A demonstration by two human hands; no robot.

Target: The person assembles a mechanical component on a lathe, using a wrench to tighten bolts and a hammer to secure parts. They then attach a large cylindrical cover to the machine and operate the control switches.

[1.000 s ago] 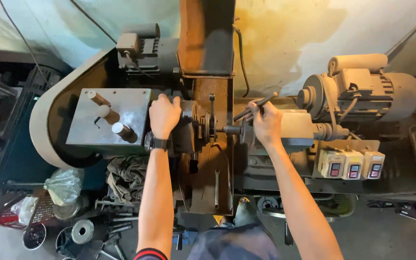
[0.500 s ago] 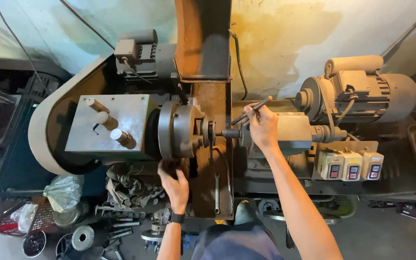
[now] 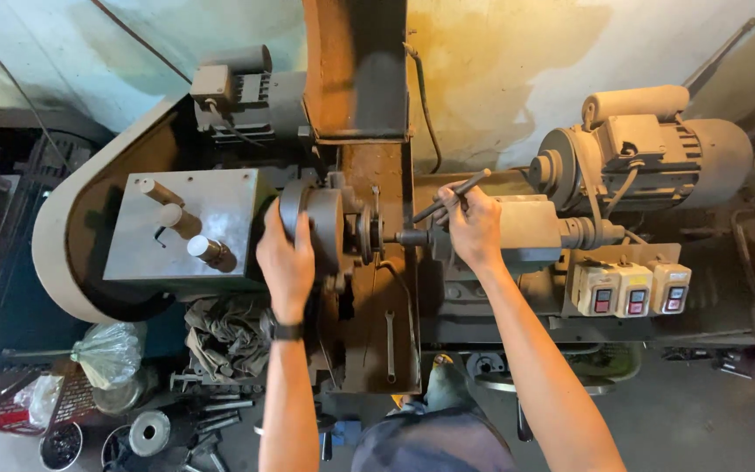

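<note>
Metal crowds me on every side at this small lathe [image 3: 369, 288]. My left hand [image 3: 286, 258] lies spread over the front of the round chuck [image 3: 316, 223], palm and fingers wrapped on its rim, grasping it. My right hand [image 3: 475, 229] is clenched round a dark lever handle [image 3: 449, 197] that slants up and away from the tailstock [image 3: 530, 232], just right of the chuck. Between my two hands only a narrow gap is left, filled by the short spindle nose and the tailstock's point.

Left of the chuck the grey headstock box [image 3: 181, 227] stands close, its three stubby levers sticking up beside my wrist, and the curved belt guard [image 3: 58, 236] wraps round its far side. Behind, a rusty upright column [image 3: 356, 65] and a small motor [image 3: 233, 87] close off the wall side. To the right a bigger grey motor [image 3: 657, 157] sits past the tailstock, with a row of three cream switch boxes [image 3: 631, 288] below it, near my right forearm. A spanner [image 3: 390, 345] lies loose on the bed between my arms.

Down at the lower left, a heap of rags [image 3: 225, 336] lies under the headstock. Beside it a clear plastic bag [image 3: 108, 354] is knotted shut; what it holds I cannot tell. A small round tub [image 3: 61, 446] near the edge holds dark bits.
</note>
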